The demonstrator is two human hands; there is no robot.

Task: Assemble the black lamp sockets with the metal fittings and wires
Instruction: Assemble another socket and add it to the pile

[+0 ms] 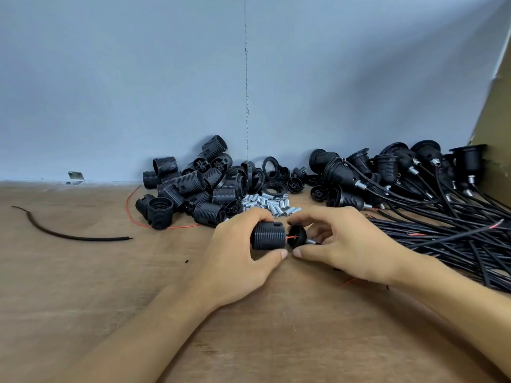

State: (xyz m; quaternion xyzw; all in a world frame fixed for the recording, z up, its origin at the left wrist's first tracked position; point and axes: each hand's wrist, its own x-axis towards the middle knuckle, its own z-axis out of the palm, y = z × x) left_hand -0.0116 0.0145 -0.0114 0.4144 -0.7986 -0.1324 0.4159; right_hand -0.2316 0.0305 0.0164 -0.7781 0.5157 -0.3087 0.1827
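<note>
Both curl tight: left hand (pixel 237 250) grips threaded socket (pixel 267 236), right hand (pixel 343 244) pinches domed cap (pixel 297 236).

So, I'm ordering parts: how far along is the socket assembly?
Done: a pile of wired black sockets lies at the right. In hand: the left hand grips a ribbed black socket barrel, the right hand holds a domed black cap with red wire, not yet joined. Left: a heap of loose black barrels and silver metal fittings.
</note>
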